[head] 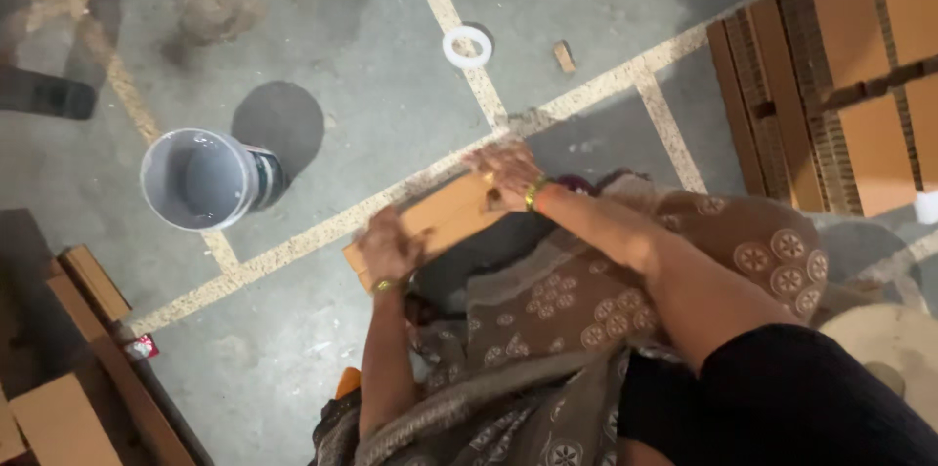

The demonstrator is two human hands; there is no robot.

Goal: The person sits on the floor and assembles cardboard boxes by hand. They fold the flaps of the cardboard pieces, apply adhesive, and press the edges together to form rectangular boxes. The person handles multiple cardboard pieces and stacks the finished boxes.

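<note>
Both hands press on one flat brown cardboard piece (445, 217) lying on the grey concrete floor (322, 46) just in front of the person's knees. The left hand (389, 246) grips its near-left end with fingers curled over the edge; the right hand (508, 173) clamps the far-right end — each wrist wears one gold bangle. One grey plastic bucket (200, 180) stands to the left, one white tape ring (467, 46) lies farther off — and corrugated cardboard stacks (831, 85) rise at right.

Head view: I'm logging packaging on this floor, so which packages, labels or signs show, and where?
Flat brown cardboard piece: on the floor, under both hands.
Stack of brown corrugated cardboard sheets: upper right, on edge.
Brown cardboard box: lower left corner.
Small red-and-white wrapper: floor, lower left.
No signs or screens.
</note>
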